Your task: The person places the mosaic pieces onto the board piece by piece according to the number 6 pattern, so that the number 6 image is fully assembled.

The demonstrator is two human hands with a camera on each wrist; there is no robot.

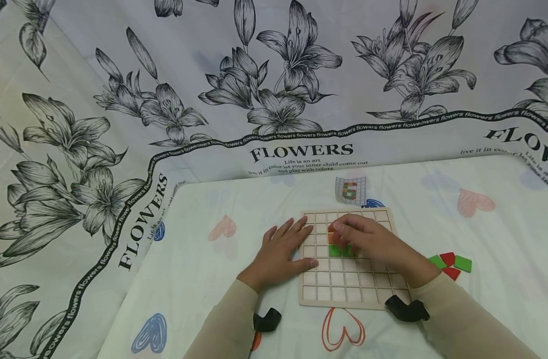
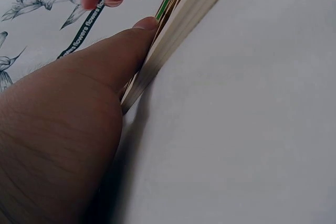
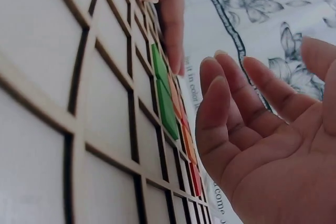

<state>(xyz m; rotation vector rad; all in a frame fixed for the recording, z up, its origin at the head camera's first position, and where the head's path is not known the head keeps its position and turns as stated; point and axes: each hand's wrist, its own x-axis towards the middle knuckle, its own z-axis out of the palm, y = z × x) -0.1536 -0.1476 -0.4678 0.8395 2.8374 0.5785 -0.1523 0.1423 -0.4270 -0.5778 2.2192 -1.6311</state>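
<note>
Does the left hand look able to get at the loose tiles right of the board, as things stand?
Probably not easily: the left hand rests at the near side's opposite, the board's left edge, and the right hand lies between it and the tiles.

Showing pale wood, ruled in a square grid, on the board (image 1: 337,294). Glowing bright green on the front tiles (image 1: 334,251), orange and red on the back tiles (image 1: 331,238). Mixing green and red in the loose tiles (image 1: 463,264). Setting green, orange and red over a grid on the card (image 1: 350,190). Spreading black line-drawn lilies (image 1: 296,50) over the white backdrop cloth (image 1: 193,55). Scattering blue, pink and red hearts (image 1: 150,333) across the white table cloth (image 1: 202,269). Wearing beige on both sleeves (image 1: 471,319).
</note>
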